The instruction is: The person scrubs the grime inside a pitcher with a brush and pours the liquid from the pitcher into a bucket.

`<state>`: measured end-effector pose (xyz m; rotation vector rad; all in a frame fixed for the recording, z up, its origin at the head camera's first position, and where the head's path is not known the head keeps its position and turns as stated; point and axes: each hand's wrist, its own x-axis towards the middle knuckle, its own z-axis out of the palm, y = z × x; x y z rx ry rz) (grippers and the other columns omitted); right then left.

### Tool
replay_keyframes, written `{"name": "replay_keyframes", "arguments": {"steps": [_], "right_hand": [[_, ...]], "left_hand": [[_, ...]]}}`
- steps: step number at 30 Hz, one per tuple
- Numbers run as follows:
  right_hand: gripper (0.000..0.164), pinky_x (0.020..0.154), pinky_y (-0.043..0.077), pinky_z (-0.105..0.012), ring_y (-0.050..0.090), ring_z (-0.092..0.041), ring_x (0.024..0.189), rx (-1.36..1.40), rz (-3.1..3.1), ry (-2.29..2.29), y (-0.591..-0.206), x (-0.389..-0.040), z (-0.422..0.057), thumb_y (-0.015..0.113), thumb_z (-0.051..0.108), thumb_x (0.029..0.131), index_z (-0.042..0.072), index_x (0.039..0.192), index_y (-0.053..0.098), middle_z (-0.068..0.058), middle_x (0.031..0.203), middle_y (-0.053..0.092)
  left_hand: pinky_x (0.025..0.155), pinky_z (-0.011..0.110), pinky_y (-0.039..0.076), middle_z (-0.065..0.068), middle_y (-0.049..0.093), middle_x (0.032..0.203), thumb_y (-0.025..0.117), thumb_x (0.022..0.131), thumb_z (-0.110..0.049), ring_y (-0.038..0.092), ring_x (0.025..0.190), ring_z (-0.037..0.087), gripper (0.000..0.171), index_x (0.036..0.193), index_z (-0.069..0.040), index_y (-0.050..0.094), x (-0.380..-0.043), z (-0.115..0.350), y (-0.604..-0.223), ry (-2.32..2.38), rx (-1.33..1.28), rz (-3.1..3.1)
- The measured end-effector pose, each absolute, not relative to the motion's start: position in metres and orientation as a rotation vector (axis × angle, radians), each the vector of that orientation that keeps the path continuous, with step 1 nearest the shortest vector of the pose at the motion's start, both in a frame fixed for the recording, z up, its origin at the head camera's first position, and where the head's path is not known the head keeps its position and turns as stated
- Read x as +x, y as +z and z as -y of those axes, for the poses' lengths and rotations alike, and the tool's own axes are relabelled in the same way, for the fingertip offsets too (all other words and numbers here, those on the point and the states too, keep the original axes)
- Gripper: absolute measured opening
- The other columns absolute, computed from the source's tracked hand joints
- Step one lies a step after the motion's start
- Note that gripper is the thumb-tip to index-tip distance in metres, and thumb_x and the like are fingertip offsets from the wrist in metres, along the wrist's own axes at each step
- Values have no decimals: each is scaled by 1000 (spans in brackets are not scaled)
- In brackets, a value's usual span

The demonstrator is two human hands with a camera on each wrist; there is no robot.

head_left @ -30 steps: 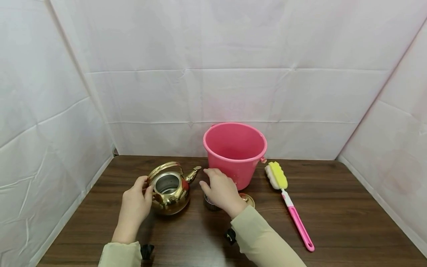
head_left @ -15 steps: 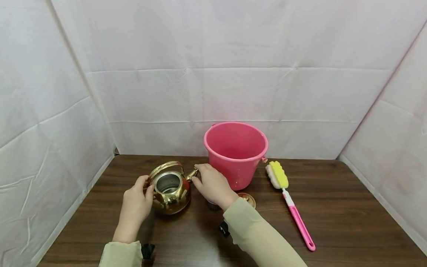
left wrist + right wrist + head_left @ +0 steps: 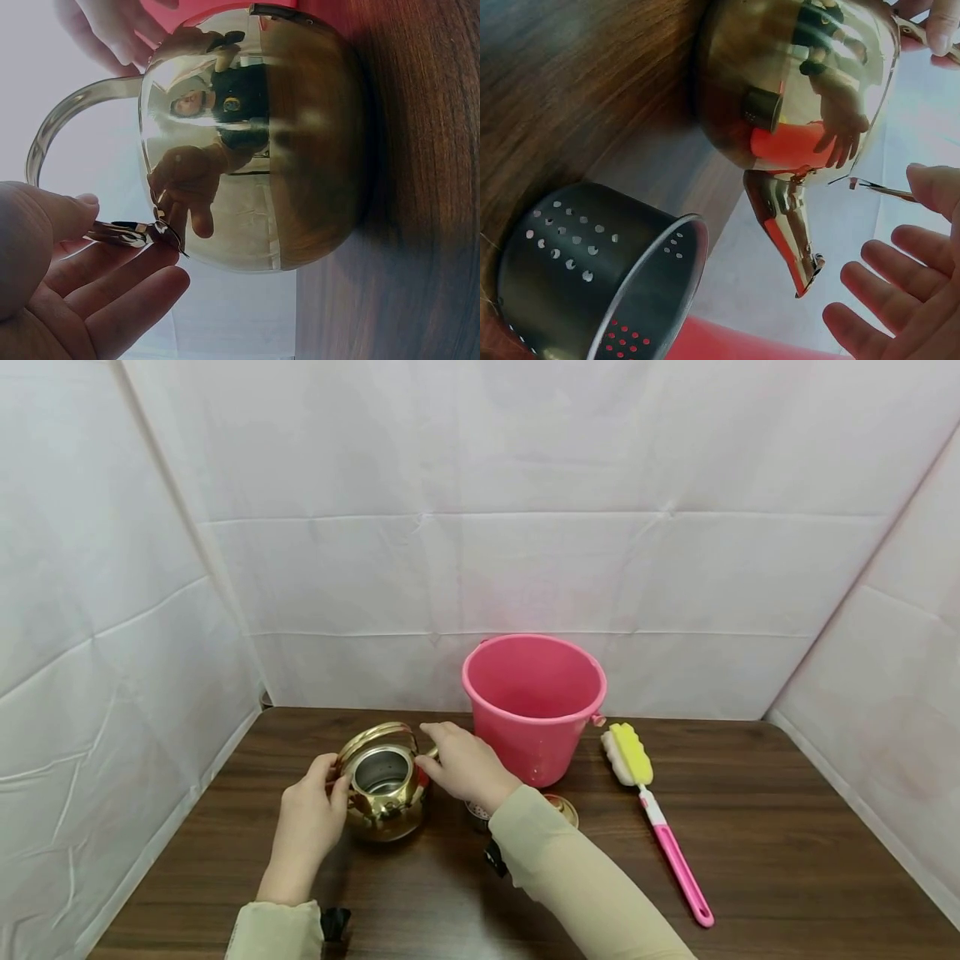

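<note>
A shiny gold teapot (image 3: 386, 822) stands upright and lidless on the dark wooden table, its hoop handle (image 3: 71, 109) raised over the round mouth. My left hand (image 3: 311, 818) pinches the handle's left end between thumb and fingers. On the other side, my right hand (image 3: 471, 768) reaches over the spout (image 3: 784, 236), fingers extended and spread. Its thumb (image 3: 934, 187) is at the handle's right end; whether it touches is hard to tell. A perforated metal strainer (image 3: 585, 247) sits below my right hand. The gold lid (image 3: 567, 812) lies partly hidden behind my right forearm.
A pink bucket (image 3: 517, 739) stands right behind my right hand. Farther right lies a brush (image 3: 660, 827) with a yellow and white sponge head and a pink handle. White cloth walls (image 3: 540, 568) enclose the table at the back and sides.
My right hand has moved left, from above the strainer past the spout to the right end of the teapot's handle. My left hand keeps its pinch on the handle; the teapot stays put.
</note>
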<state>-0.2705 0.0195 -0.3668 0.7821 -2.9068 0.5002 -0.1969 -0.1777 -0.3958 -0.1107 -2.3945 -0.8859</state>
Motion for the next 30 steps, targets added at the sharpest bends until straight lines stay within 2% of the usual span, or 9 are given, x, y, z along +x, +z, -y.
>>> {"name": "replay_keyframes", "arguments": {"steps": [5,17,25,30], "right_hand": [[54,102,45,-38,51,-20,127,809,2926,473,-364,-276,-16,56,37,94,13,141,44,-5,139,51],[49,103,44,-34,55,-16,121,931,2946,484,-359,-291,-8,59,33,93,15,137,48,-2,131,59],[41,94,49,-31,61,-14,107,967,2950,536,-361,-295,-11,62,27,92,12,129,54,-2,116,66],[27,78,50,-27,60,-11,85,978,2958,546,-360,-298,-13,64,25,91,13,114,59,2,97,67]], "left_hand": [[64,48,55,25,69,92,62,86,0,68,80,38,21,106,3,56,-198,178,-397,-863,-113,2355],[72,49,55,26,68,99,59,92,-6,68,88,38,21,111,2,55,-198,180,-397,-906,-82,2425],[72,48,55,25,68,101,59,92,-7,68,89,37,24,113,3,55,-199,177,-398,-930,-93,2427],[74,48,54,24,67,103,59,93,-9,67,91,36,27,117,3,55,-198,175,-396,-945,-93,2465]]}}
